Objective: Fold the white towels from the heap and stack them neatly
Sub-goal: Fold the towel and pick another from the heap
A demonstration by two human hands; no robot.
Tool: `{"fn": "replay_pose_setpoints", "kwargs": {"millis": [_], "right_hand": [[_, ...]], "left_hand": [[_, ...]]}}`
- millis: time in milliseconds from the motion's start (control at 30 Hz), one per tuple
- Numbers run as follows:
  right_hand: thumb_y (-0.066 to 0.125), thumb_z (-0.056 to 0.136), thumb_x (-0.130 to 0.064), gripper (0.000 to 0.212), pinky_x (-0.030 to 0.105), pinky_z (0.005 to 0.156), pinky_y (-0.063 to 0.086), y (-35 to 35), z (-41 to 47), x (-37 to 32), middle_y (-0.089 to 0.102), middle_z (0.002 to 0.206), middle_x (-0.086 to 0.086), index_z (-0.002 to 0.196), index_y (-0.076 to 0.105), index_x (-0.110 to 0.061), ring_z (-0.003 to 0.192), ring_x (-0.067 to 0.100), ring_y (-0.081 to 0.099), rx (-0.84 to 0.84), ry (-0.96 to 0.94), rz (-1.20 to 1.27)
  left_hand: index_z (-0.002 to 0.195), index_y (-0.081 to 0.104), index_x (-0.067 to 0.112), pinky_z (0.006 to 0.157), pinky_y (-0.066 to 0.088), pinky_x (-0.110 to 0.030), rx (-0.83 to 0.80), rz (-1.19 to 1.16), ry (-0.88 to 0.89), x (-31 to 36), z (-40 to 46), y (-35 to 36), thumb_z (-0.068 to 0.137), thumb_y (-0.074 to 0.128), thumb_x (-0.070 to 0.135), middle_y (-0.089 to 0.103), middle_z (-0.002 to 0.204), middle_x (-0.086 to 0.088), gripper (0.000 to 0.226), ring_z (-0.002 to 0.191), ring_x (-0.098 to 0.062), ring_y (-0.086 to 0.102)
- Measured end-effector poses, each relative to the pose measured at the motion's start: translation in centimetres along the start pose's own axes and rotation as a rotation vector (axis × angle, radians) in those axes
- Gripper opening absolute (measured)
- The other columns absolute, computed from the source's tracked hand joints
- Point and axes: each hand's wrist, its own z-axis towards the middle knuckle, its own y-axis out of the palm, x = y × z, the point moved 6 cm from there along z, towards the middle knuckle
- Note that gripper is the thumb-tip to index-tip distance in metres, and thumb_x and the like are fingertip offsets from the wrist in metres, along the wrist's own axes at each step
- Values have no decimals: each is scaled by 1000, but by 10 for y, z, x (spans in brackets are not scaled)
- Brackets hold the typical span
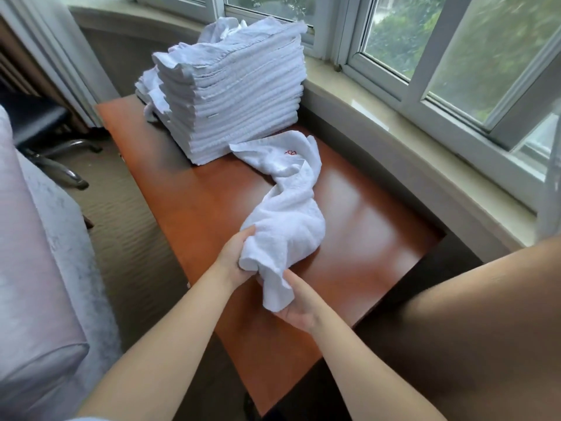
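A crumpled white towel [288, 202] with a small red mark lies stretched along the brown wooden table [364, 214]. My left hand [235, 256] grips its bunched near end from the left. My right hand [299, 308] holds the hanging corner from below, thumb over the cloth. A tall stack of folded white towels [243, 95] stands at the table's far end. Loose unfolded towels [224, 27] lie heaped on top and behind the stack; more hang at its left side [150, 92].
A stone window sill [409, 153] and windows run along the right and far side. A pale padded seat [39, 268] is at the left, with an office chair base [60, 159] on the carpet behind it. My leg [485, 329] fills the lower right.
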Motion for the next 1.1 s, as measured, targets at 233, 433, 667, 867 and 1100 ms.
{"fn": "replay_pose_setpoints", "kwargs": {"millis": [233,433,667,867,1100], "right_hand": [[66,86,-22,11,25,65,48,-31,-79,-102,62,94,1,94,58,-24,83,19,58,751,-788,-207],[80,76,-37,59,25,73,46,-64,-111,-34,56,110,-8,124,51,-20,105,20,57,518,-337,-685],[53,85,-2,45,32,88,42,-101,-154,-59,59,124,12,128,57,-15,114,35,55,872,-434,-1101],[53,71,11,34,35,83,34,-53,-202,-109,62,104,17,95,73,-4,99,38,55,1092,-1143,-1226],[56,88,-3,38,26,85,44,-94,-116,-7,60,125,8,124,63,-11,115,25,56,255,133,-1357]], "left_hand": [[108,63,18,68,58,-32,304,316,655,21,-49,-26,92,59,22,69,100,-2,17,85,-20,68],[122,58,-2,84,51,-33,761,880,303,-71,-56,-96,86,59,17,63,115,-17,40,101,-34,62],[132,49,-2,59,51,-30,419,238,556,-55,-83,-41,98,49,18,63,102,-16,40,74,-24,63],[123,55,12,62,51,-27,647,230,693,-25,-119,-64,94,51,20,61,102,-7,30,79,-21,65],[145,30,3,87,43,-37,779,1214,6,-83,-93,-131,84,65,11,40,144,-19,71,127,-37,45]]}}
